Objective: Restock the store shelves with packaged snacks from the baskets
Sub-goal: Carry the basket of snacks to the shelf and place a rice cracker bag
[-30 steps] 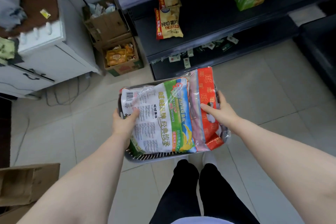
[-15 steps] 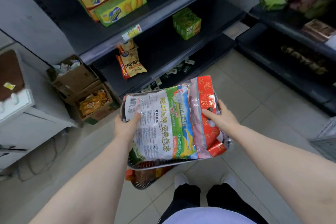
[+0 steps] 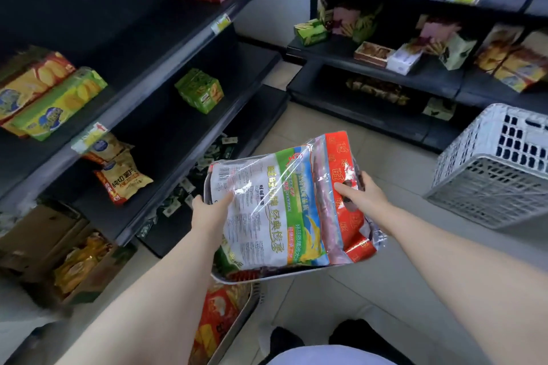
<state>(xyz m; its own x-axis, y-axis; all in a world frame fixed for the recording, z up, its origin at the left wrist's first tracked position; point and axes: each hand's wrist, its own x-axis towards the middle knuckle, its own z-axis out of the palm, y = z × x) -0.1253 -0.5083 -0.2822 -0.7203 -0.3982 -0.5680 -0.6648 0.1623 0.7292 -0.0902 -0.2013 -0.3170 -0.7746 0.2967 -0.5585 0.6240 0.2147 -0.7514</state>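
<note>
I hold a grey basket (image 3: 237, 277) up in front of me, filled with large snack bags. A white and green bag (image 3: 267, 216) lies on top, and a red and clear bag (image 3: 344, 187) lies beside it on the right. My left hand (image 3: 207, 210) grips the basket's left rim with the thumb on the white bag. My right hand (image 3: 361, 195) grips the right rim, thumb pressed on the red bag. A second basket (image 3: 234, 323) with red and yellow snack packs stands on the floor below.
Dark shelves (image 3: 154, 74) run along the left with yellow and green boxes (image 3: 56, 104), a green pack (image 3: 201, 92) and chip bags (image 3: 121, 178). More shelves (image 3: 415, 68) with mixed snacks stand ahead. A white crate (image 3: 498, 166) lies overturned at right. Cardboard boxes (image 3: 68, 261) sit at lower left.
My view has swung up and to the right, bringing the far shelves and the white crate into sight. The basket has come along in both hands, whose grip is unchanged.
</note>
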